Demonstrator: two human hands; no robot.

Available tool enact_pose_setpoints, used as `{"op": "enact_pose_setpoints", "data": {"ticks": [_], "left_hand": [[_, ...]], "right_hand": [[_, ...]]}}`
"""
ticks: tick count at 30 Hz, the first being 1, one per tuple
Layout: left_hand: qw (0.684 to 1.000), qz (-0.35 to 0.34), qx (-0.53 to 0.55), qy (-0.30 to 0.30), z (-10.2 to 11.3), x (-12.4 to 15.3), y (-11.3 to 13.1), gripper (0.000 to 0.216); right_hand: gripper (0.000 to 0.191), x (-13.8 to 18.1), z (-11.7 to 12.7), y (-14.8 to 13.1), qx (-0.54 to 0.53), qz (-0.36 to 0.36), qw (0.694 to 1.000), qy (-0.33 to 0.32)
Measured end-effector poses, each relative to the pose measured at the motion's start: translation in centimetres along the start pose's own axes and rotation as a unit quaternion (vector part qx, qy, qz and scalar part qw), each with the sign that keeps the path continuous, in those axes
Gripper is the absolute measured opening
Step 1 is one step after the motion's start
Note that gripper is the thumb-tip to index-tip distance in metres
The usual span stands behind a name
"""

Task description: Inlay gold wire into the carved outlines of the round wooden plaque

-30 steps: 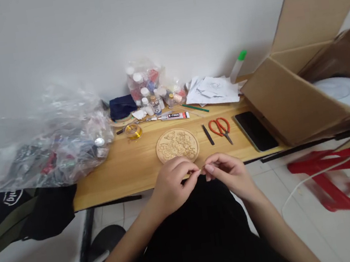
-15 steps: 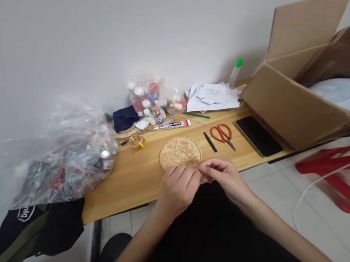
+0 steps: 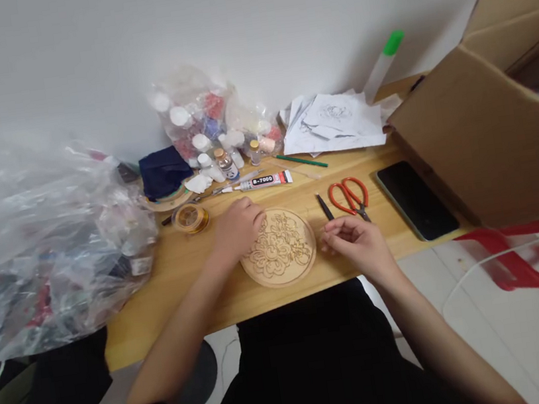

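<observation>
A round wooden disc with a raised floral line pattern in gold lies flat near the table's front edge. My left hand rests at its upper left rim, fingers curled together over the edge; the fingertips are partly hidden. To the right of the disc, my right hand is closed in a pinch. Whatever lies between thumb and forefinger is too small to make out. Just beyond it are black tweezers and orange-handled scissors. A spool of golden wire sits left of my left hand.
Behind lie a B-7000 glue tube, a green pencil, small bottles and paper sheets. A phone and a cardboard box are on the right. Plastic bags fill the left side.
My hands were together at the disc's near edge and have parted: the left moved up to its upper left rim, the right away to its right. The view has tilted down and closer.
</observation>
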State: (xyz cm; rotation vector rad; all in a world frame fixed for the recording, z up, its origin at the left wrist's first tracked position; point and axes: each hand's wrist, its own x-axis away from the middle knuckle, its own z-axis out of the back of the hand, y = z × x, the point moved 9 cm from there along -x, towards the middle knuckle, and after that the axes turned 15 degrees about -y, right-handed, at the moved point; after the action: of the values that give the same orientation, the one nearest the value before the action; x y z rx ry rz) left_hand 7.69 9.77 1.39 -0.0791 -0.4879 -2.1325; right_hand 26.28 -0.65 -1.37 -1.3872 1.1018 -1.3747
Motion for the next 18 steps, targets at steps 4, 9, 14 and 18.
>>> {"op": "enact_pose_setpoints", "data": {"ticks": [4, 9, 14, 18], "left_hand": [[0.998, 0.056, 0.032, -0.013, -0.4, 2.1, -0.7, 0.015], [0.990, 0.099, 0.099, -0.006, -2.3, 6.8, -1.3, 0.014], [0.987, 0.071, 0.147, -0.010, -3.5, 9.0, -0.9, 0.016], [0.996, -0.034, 0.057, 0.067, -1.0, 8.0, -0.3, 0.014]], "right_hand": [[0.023, 0.1, 0.2, 0.5, 0.085, 0.025, 0.996, 0.013], [0.014, 0.2, 0.3, -0.3, 0.189, 0.071, 0.979, 0.037], [0.013, -0.7, -2.8, -4.1, 0.392, 0.187, 0.901, -0.004], [0.017, -2.7, -6.3, -5.2, 0.493, 0.223, 0.836, -0.085]]}}
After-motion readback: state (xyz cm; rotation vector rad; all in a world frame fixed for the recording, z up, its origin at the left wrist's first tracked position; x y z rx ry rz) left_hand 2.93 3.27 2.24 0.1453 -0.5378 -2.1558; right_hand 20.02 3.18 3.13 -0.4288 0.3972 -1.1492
